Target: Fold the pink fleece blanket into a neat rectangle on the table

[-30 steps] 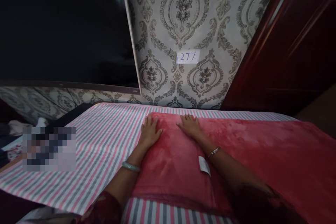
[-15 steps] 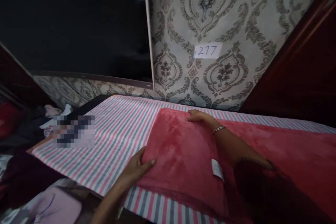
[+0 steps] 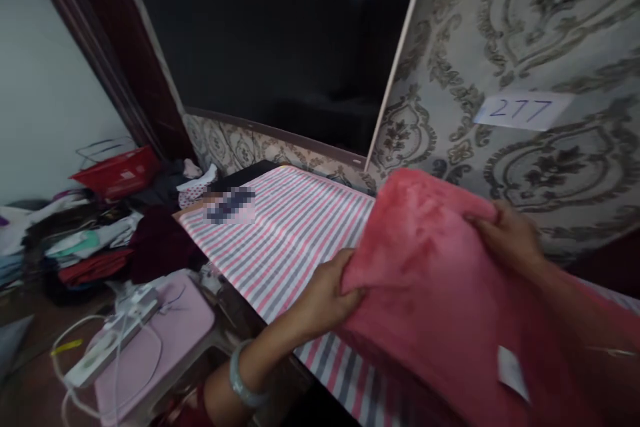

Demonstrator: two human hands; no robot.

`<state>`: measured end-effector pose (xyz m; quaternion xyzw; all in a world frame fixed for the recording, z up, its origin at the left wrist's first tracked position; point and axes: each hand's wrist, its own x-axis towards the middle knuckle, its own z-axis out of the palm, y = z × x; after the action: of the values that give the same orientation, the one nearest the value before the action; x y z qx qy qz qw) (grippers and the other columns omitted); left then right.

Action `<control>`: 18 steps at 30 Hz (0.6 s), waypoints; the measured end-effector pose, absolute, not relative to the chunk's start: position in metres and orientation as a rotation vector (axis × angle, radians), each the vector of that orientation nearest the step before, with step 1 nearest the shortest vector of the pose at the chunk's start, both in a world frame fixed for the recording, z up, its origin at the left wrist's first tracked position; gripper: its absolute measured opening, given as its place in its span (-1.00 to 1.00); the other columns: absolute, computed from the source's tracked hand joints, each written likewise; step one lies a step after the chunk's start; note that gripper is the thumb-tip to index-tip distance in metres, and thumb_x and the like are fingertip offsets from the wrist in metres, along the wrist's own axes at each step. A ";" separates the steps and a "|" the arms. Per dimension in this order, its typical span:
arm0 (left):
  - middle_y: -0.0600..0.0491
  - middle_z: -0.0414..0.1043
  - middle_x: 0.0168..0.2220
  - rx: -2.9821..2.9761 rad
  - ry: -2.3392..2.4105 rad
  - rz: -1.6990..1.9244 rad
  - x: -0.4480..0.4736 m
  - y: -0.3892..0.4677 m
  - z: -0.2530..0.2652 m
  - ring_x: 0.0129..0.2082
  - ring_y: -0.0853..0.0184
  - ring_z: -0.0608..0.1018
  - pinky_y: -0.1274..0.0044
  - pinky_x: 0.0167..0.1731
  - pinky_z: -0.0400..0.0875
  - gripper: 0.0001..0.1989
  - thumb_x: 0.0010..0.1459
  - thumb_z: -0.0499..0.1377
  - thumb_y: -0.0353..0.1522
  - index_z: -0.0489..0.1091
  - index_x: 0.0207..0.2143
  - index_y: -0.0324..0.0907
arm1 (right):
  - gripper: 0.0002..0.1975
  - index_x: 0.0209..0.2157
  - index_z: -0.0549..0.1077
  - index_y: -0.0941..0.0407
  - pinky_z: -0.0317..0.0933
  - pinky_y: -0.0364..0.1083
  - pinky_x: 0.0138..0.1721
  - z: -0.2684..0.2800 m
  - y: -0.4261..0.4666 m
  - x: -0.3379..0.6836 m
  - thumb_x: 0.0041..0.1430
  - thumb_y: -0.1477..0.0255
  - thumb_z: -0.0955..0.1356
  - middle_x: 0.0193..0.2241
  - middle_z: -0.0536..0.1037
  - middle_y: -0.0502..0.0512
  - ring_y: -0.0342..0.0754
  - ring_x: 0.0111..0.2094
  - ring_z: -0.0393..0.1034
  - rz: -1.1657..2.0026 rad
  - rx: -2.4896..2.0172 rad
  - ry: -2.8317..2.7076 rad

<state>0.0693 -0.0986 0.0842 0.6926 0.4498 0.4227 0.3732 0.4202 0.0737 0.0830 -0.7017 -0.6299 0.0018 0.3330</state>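
Note:
A folded pink-red plush blanket [image 3: 420, 293] fills the right of the head view, its far end lifted off the striped cloth [image 3: 280, 233]. My left hand [image 3: 330, 297] is closed on the blanket's left edge, thumb on top and fingers underneath. On the far right corner, my right hand [image 3: 510, 233] grips the same blanket, slightly blurred. A white label [image 3: 513, 373] shows on the blanket's near right part. More of the blanket stretches off to the right, behind my right forearm.
A large dark television [image 3: 280, 47] hangs behind the table, beside patterned wallpaper with a paper marked 277 [image 3: 523, 111]. On the left, a pink stool [image 3: 185, 320] carries a white power strip [image 3: 107, 343] with cables. Piled clothes [image 3: 95, 247] and a red bag [image 3: 117, 173] lie beyond it.
My hands have lifted the blanket's far end off the striped cloth, gripping its edges. The view has turned left, showing more of the clothes and stool.

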 end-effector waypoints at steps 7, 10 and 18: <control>-0.03 0.48 0.03 1.742 1.136 1.314 -0.003 -0.086 0.151 0.03 0.13 0.49 0.35 0.07 0.36 -0.55 0.10 0.24 -0.25 0.40 0.04 -0.19 | -0.58 -0.15 0.45 -0.13 0.34 0.15 -0.27 0.182 0.107 0.377 0.16 -0.12 0.29 -0.34 0.55 0.21 0.16 -0.29 0.46 -0.046 -1.529 -1.828; -0.04 0.50 0.01 1.650 1.247 1.262 -0.051 -0.063 0.132 0.02 0.11 0.51 0.36 0.04 0.38 -0.48 0.01 0.30 -0.21 0.41 0.02 -0.21 | -0.57 -0.12 0.48 0.05 0.37 0.11 -0.21 0.164 0.131 0.313 0.23 0.02 0.28 -0.23 0.59 0.28 0.20 -0.21 0.49 -0.049 -1.623 -1.916; -0.09 0.60 -0.21 1.539 1.804 0.950 -0.115 -0.034 0.014 -0.16 0.07 0.59 0.29 -0.05 0.43 -0.49 -0.13 0.33 -0.22 0.51 -0.10 -0.24 | -0.50 0.24 0.33 0.10 0.21 0.27 0.12 0.017 0.134 0.218 0.32 0.28 0.22 0.15 0.47 0.30 0.25 0.15 0.37 0.184 -1.969 -2.303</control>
<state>-0.1153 -0.0335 0.0137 0.5769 0.6758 0.3559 0.2894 0.2180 0.1342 0.0172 -0.6477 -0.7576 0.0605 0.0530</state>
